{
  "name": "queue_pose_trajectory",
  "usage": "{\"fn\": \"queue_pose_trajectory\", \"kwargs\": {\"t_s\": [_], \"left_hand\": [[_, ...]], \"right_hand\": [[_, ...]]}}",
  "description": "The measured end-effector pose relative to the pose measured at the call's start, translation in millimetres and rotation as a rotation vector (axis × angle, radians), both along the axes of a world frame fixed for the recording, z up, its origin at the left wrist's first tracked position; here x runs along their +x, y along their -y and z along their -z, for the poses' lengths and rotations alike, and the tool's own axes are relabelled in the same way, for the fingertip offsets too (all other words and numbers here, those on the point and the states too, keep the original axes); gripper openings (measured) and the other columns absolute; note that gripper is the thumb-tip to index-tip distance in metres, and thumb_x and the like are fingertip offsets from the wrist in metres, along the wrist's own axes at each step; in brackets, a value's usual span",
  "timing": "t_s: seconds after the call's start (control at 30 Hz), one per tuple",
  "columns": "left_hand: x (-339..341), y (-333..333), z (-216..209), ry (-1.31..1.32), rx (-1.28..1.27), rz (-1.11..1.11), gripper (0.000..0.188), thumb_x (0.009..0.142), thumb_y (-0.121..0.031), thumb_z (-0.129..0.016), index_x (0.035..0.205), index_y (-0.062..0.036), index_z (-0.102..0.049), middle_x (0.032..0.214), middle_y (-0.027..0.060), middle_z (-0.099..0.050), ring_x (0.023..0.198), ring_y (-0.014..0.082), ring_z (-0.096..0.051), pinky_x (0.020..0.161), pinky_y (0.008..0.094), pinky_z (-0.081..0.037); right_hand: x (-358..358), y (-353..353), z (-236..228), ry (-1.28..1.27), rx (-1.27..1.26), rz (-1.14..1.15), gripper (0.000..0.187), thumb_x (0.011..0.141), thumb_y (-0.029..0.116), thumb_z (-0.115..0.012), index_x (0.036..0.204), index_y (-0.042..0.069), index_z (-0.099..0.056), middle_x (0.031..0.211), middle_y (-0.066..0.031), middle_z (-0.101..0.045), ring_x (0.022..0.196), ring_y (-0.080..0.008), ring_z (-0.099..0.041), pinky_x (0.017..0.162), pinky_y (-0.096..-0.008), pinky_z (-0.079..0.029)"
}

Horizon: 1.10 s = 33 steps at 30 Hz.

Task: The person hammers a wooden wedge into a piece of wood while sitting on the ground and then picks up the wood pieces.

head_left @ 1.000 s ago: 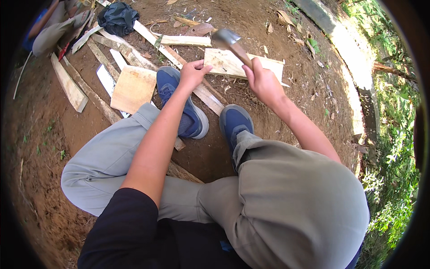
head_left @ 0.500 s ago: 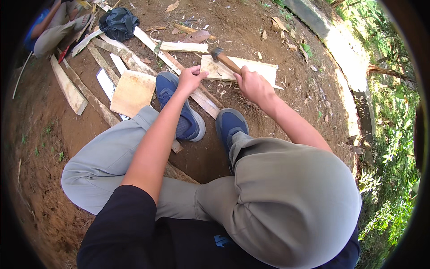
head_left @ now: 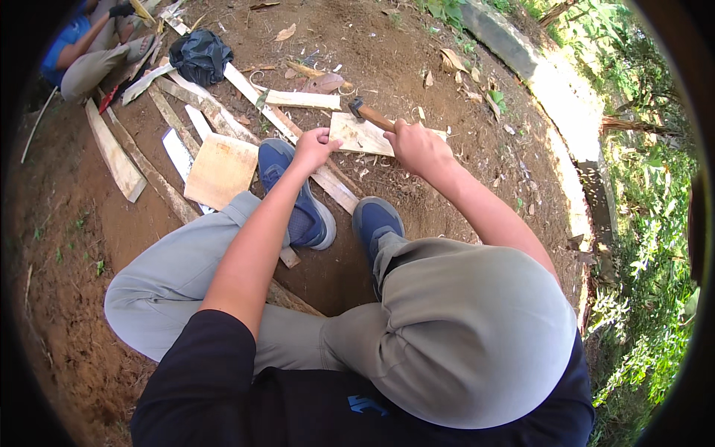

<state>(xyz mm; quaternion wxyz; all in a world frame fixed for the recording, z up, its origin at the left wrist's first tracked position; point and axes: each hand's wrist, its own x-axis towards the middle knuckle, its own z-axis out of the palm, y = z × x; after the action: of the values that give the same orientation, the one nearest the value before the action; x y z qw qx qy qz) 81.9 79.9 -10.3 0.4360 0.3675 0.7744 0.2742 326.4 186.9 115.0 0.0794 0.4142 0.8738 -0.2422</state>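
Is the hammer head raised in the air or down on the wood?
Down: the hammer head rests against the pale board's upper edge, its handle in the right hand.

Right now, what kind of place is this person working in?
It looks like an outdoor yard or garden edge used for rough woodwork. The ground is bare dirt strewn with wooden planks, green plants grow alongside, and the right hand holds a hammer over a board.

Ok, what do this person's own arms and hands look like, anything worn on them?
Both forearms are bare. The left hand and right hand wear no gloves, rings or watch that I can see. A short black sleeve covers the left upper arm; the right sleeve is hidden.
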Motion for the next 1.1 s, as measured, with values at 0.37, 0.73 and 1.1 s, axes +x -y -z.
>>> {"fn": "queue_pose_trajectory", "kwargs": {"t_s": [0.37,0.73,1.1], "left_hand": [[3.1,-4.3,-13.0,0.013,-0.014,-0.005,0.044,0.088,-0.021,-0.083,0.124,0.0003,-0.070,0.097,0.0075,-0.078,0.087,0.0152,-0.072,0.079,0.0328,-0.056],[-2.5,-3.4,3.9,-0.009,0.004,0.076,0.058,0.089,-0.030,-0.082,0.132,0.0045,-0.064,0.100,0.0096,-0.075,0.090,0.0189,-0.070,0.081,0.0333,-0.055],[2.5,-7.6,-16.7,0.132,0.119,-0.001,0.048,0.092,-0.026,-0.081,0.126,0.0032,-0.066,0.098,0.0037,-0.072,0.083,0.0089,-0.064,0.073,0.0262,-0.052]], "right_hand": [[-17.2,-10.3,-11.2,0.020,-0.088,0.003,0.046,0.107,0.038,-0.052,0.103,-0.004,-0.070,0.096,-0.0256,-0.075,0.095,-0.0430,-0.074,0.083,-0.0498,-0.060],[26.3,-10.7,-0.1,-0.200,-0.256,0.284,0.068,0.066,0.045,-0.096,0.100,-0.006,-0.066,0.101,-0.0268,-0.071,0.099,-0.0416,-0.070,0.088,-0.0483,-0.055],[32.6,-15.6,88.8,-0.305,0.068,-0.050,0.053,0.068,0.008,-0.082,0.114,-0.008,-0.059,0.134,-0.0250,-0.058,0.125,-0.0398,-0.055,0.112,-0.0443,-0.044]]}}
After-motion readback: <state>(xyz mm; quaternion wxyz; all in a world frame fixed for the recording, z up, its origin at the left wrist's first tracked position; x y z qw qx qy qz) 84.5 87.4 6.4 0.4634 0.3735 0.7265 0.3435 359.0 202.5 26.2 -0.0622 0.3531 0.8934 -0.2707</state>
